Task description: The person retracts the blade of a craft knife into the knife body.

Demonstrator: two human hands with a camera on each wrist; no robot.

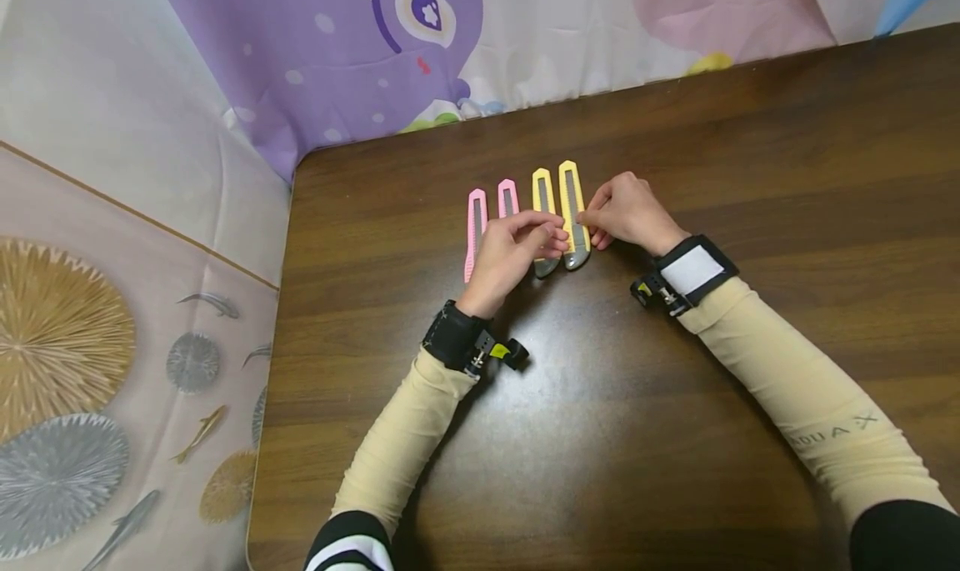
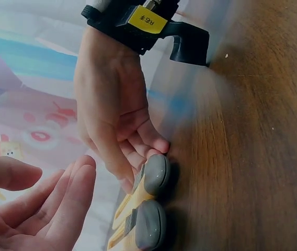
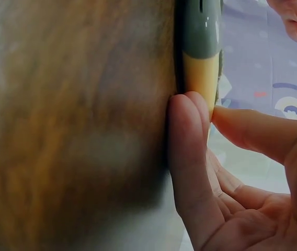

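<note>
Four box cutters would be the row here: two pink, two yellow, so I name them by colour. On the table lie a left pink box cutter (image 1: 474,229) and a second pink box cutter (image 1: 507,189), partly hidden by my left hand (image 1: 504,258). To their right are an inner yellow box cutter (image 1: 542,186) and an outer yellow box cutter (image 1: 568,183), their dark grey ends towards me. My right hand (image 1: 628,212) pinches the outer yellow one's right edge between thumb and fingers. Above the row, my left hand's fingers are loosely bent, holding nothing.
The brown wooden table (image 1: 585,438) extends to the right and towards me. A patterned curtain (image 1: 300,62) hangs along its back edge. At the left is a light cloth (image 1: 150,304) with round gold and grey designs.
</note>
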